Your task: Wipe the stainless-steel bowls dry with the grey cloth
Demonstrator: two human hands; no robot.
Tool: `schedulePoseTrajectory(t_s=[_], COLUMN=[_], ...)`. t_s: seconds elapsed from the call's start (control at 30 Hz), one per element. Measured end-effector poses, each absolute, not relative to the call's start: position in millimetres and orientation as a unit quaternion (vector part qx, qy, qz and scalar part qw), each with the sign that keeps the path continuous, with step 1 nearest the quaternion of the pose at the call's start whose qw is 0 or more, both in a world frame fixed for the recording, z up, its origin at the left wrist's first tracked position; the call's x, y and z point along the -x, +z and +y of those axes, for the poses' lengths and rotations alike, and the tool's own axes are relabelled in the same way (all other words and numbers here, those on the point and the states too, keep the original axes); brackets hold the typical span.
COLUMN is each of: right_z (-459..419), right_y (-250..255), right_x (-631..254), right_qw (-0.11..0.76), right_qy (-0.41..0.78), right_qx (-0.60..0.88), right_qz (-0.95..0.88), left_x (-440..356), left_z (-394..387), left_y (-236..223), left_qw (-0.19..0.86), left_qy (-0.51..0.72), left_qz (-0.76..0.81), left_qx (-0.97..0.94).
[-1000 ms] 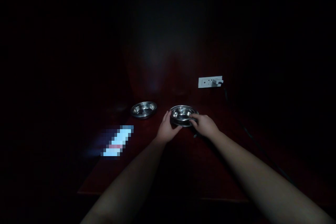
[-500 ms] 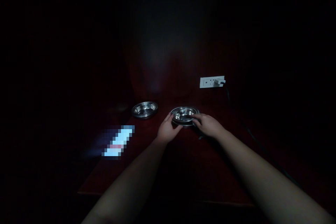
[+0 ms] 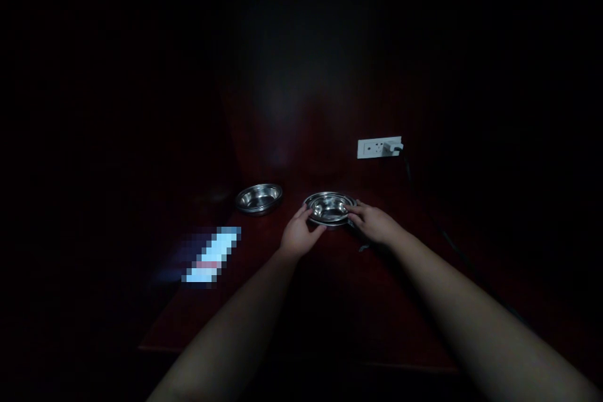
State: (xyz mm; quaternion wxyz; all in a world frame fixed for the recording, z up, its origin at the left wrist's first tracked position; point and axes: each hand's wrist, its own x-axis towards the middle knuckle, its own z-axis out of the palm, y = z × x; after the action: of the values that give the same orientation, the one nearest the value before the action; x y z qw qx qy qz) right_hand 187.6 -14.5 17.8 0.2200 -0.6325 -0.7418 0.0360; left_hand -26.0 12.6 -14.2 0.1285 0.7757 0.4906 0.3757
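The scene is very dark. A shiny steel bowl [image 3: 330, 207], which looks like a short stack of bowls, sits on a dark red table [image 3: 330, 289]. My left hand [image 3: 299, 235] grips its near left rim with curled fingers. On the right rim rests my right hand [image 3: 374, 223], fingers bent over the edge. A second steel bowl [image 3: 259, 196] stands apart to the left, untouched.
A white power strip [image 3: 378, 147] with a plug and a dark cable [image 3: 424, 201] lies at the back right. A bright blurred rectangle [image 3: 211, 256] glows at the table's left edge. The table's near edge runs across below my forearms.
The bowl under my hands has sunk lower and looks flatter. My right hand slid slightly right along the rim. My left hand barely moved.
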Motion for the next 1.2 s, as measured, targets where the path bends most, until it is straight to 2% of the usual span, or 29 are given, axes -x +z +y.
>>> schedulePoseTrajectory(t_s=[0.2,0.7,0.83,0.93,1.07,1.2], right_z=[-17,-19,-20,-22,-24,-23], right_y=[24,23,24,25,26,25], right_x=[-191,-194,-192,-189,-184,-183], right_qw=[0.228,0.199,0.198,0.215,0.241,0.243], right_qy=[0.03,0.007,0.006,-0.01,-0.007,0.021], right_qx=[0.673,0.638,0.639,0.612,0.523,0.502], right_qz=[-0.703,-0.744,-0.743,-0.761,-0.818,-0.83], left_x=[28,27,27,28,27,26], left_z=[16,13,7,4,4,6], left_y=[-20,-18,-12,-7,-5,-6], left_qw=[0.12,0.13,0.079,0.032,0.055,0.059], left_qy=[0.384,0.396,0.394,0.387,0.359,0.366], left_qz=[0.485,0.458,0.465,0.458,0.434,0.429], left_qx=[-0.776,-0.785,-0.789,-0.8,-0.824,-0.824])
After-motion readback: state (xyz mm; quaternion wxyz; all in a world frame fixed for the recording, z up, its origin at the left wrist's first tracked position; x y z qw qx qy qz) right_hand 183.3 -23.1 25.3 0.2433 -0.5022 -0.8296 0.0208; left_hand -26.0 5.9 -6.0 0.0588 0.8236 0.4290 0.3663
